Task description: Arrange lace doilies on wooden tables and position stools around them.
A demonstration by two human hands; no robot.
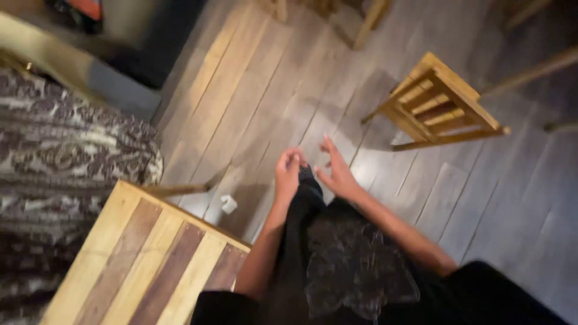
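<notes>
Black bag point(337, 259) between wooden table point(150, 259), stool point(442, 102).

Grey plank floor point(253, 102) fills most of frame. On it: small white crumpled scrap point(228, 204) at lower centre-left, wooden slatted chair point(438, 107) at upper right. Striped wooden surface point(144, 259) at lower left.

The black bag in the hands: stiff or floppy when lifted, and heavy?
Probably floppy: the black bag hangs crumpled and wrinkled below the left hand and right hand. Likely light, since fingers pinch only its top. Its glossy film may be slippery.
</notes>
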